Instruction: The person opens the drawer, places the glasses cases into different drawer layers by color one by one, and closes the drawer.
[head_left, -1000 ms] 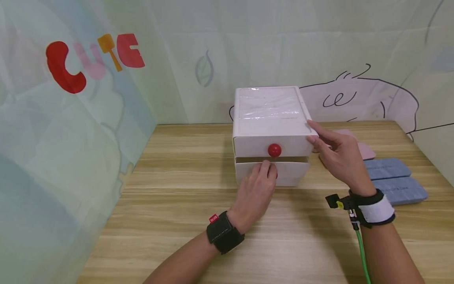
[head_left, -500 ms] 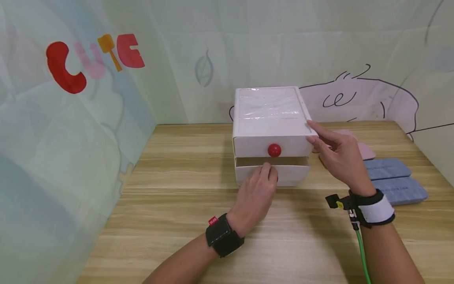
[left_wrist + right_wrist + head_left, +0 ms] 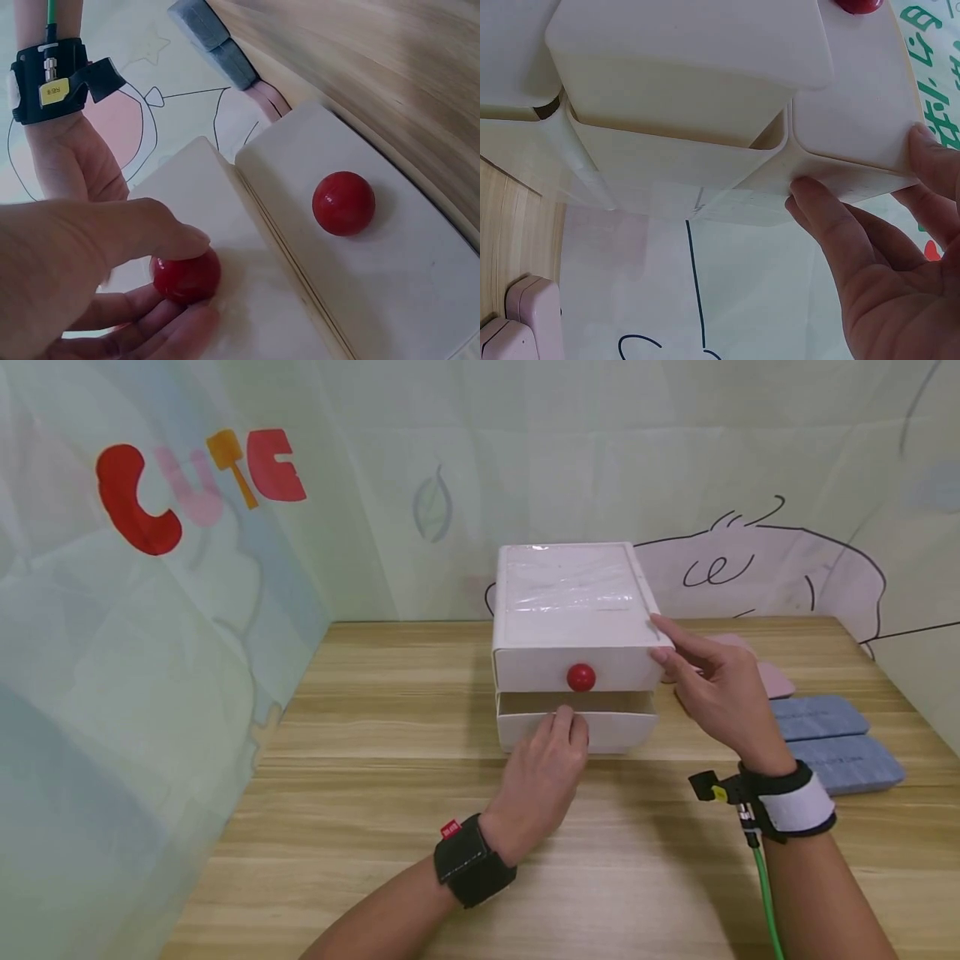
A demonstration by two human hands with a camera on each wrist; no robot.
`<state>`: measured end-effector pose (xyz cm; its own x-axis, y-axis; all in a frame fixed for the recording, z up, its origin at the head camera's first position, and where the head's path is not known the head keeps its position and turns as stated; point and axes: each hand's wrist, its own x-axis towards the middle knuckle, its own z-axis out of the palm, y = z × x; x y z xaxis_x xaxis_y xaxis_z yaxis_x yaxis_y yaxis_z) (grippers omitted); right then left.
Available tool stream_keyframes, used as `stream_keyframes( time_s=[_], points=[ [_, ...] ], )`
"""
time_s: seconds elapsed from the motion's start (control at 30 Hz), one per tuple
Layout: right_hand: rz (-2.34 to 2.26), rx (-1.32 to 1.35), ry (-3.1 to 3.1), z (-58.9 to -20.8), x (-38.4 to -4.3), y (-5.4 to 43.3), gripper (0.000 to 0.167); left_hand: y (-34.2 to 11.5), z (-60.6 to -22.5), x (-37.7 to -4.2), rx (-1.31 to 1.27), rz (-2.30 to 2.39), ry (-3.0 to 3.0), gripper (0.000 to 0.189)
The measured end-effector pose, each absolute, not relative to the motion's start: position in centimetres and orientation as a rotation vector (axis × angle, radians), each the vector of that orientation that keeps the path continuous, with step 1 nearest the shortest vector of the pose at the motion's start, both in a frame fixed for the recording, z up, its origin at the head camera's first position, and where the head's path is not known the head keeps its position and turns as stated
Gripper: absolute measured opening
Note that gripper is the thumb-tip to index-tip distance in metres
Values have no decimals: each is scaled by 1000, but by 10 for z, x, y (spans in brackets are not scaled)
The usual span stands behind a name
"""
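Observation:
A white drawer cabinet [image 3: 566, 593] with red ball knobs stands on the wooden table. Its middle drawer [image 3: 618, 727] is partly pulled out, with a gap above its front. My left hand [image 3: 540, 781] pinches that drawer's red knob [image 3: 187, 277] between thumb and fingers. The top drawer's red knob [image 3: 581, 677] stands free above. Below the pulled drawer, the left wrist view shows another front with its own red knob [image 3: 343, 203]; the head view hides it. At the cabinet's upper right front corner, my right hand [image 3: 720, 697] grips the edge with thumb and fingers.
Two blue oblong things [image 3: 843, 764] with lettering lie right of the cabinet, partly behind the right wrist. Pink ones [image 3: 772, 679] lie behind them. A printed cloth [image 3: 375, 485] hangs at the back and left. A green cable [image 3: 765, 893] runs from the right wrist strap.
The middle drawer has slid further out toward me, and the gap above its front has widened. My left hand has moved slightly back with the knob. The right hand stays put.

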<state>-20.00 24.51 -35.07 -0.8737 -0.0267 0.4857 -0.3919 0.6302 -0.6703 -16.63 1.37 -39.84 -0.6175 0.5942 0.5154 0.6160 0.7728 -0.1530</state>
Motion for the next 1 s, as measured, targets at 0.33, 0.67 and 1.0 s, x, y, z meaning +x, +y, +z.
stream_keyframes(
  time_s=[0.33, 0.67, 1.0],
  points=[
    [1148, 320, -2429, -351, -199, 245, 46, 13, -398, -163, -917, -18, -2400, 27],
    [1156, 326, -2422, -350, -200, 245, 47, 12, -398, -159, -907, 2, -2380, 23],
    [1152, 325, -2426, -350, -200, 246, 47, 13, -401, -158, -919, -49, -2384, 25]
  ],
)
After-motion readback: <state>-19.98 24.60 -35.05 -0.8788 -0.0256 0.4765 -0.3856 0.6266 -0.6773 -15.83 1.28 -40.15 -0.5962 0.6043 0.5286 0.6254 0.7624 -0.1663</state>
